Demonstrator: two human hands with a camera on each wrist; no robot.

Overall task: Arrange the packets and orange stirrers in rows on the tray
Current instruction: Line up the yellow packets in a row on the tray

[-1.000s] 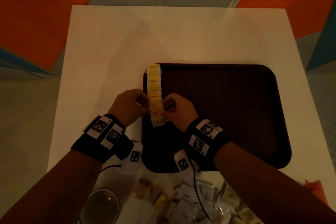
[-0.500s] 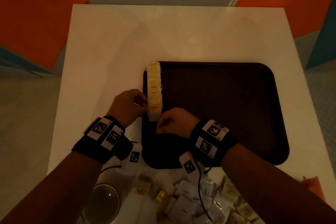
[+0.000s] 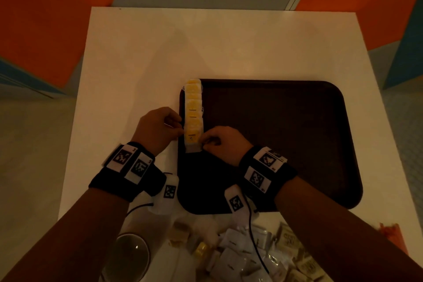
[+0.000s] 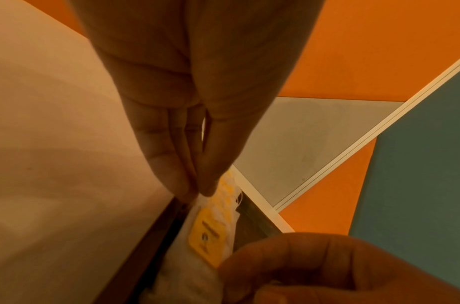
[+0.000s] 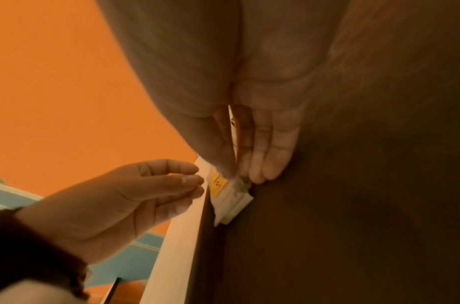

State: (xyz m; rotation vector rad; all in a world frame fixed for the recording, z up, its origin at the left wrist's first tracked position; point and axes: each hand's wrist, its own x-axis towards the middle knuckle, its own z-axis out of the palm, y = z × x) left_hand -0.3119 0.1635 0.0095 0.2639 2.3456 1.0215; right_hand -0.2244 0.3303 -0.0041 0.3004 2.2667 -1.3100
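A row of white packets with yellow tags (image 3: pixel 193 110) runs along the left edge of the dark brown tray (image 3: pixel 286 133). My right hand (image 3: pixel 203 142) pinches the right edge of the nearest packet (image 3: pixel 193 141) between thumb and fingers; in the right wrist view the packet (image 5: pixel 228 197) crumples under the right hand (image 5: pixel 241 174). My left hand (image 3: pixel 179 129) holds its fingers straight and close together. Its fingertips (image 4: pixel 187 191) meet the row's left edge at the tray rim (image 4: pixel 156 236). Orange stirrers (image 3: pixel 389 231) lie blurred at the table's near right.
A heap of loose white and tan packets (image 3: pixel 251 256) lies at the near edge of the white table (image 3: pixel 229 48). A glass cup (image 3: pixel 130 256) stands near left of it. The tray's right side holds nothing.
My right hand has slipped a little toward me along the row and now sits at the nearest packet's right edge. The left hand has stayed beside the row.
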